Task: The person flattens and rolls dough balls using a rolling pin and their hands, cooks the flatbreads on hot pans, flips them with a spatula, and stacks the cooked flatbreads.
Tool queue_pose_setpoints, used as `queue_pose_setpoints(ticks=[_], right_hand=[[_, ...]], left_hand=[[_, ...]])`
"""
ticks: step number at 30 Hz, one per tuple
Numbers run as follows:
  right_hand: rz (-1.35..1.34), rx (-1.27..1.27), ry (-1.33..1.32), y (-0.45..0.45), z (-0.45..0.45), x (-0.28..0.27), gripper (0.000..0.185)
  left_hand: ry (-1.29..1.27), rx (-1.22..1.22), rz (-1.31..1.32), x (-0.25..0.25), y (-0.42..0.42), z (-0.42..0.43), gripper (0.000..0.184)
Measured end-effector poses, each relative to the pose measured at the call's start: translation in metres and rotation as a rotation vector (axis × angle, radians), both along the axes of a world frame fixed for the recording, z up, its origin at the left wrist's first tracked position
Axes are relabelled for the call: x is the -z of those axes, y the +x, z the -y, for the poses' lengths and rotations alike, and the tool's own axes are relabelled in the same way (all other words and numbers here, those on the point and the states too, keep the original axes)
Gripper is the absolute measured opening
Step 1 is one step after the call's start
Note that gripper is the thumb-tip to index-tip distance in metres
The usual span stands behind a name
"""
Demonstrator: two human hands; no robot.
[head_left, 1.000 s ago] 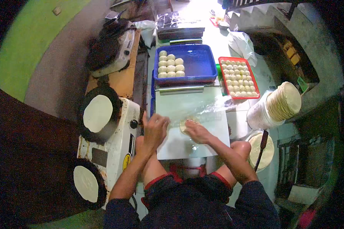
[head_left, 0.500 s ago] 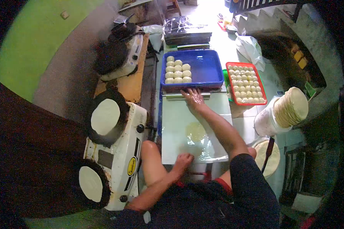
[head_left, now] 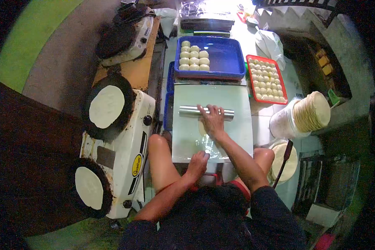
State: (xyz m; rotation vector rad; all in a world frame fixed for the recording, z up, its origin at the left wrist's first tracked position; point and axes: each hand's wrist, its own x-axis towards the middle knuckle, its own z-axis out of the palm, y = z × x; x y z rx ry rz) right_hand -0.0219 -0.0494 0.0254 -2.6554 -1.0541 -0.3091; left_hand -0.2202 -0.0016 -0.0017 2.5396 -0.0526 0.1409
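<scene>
My right hand (head_left: 213, 121) is over a shiny metal rolling pin (head_left: 189, 110), its fingers bent round the bar. The pin lies crosswise on a pale, smooth board (head_left: 183, 139). Just below it is a thin, flat piece of dough (head_left: 202, 127), partly covered by that hand. At the board's near edge my left hand (head_left: 198, 163) is closed, fingers pressed together; whatever may be in them is hidden. Beyond the board stands a blue tray (head_left: 227, 58) with several round dough balls (head_left: 194, 61) on its left side.
To the left, a white stove (head_left: 127, 156) carries dark pans with flat dough rounds (head_left: 106, 106). A red tray (head_left: 271, 100) of dough balls is at the right. Near it, a stack of flatbreads (head_left: 310, 112) leans in a white bucket (head_left: 281, 123). A dark-handled tool (head_left: 286, 152) rests lower right.
My right hand has brought the rolling pin from beside the blue tray back toward me, onto the board near the dough. My left hand stays closed at the near edge. The camera view has shifted.
</scene>
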Motion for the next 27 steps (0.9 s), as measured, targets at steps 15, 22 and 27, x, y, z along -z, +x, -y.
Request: queue_pose_setpoints(ticks=[15,22,27], right_hand=[[-0.243,0.058,0.314,0.000,0.011,0.003,0.059],[-0.056,0.072,0.071,-0.026,0.013,0.013,0.050],[-0.349,0.198,0.182,-0.027,0.017,-0.018,0.057]], left_hand=[[-0.016,0.054,0.015,-0.002,0.003,-0.007,0.015],[0.058,0.053,0.011,0.012,0.003,-0.006,0.017],[0.072,0.034,-0.098,0.011,-0.001,-0.005,0.020]])
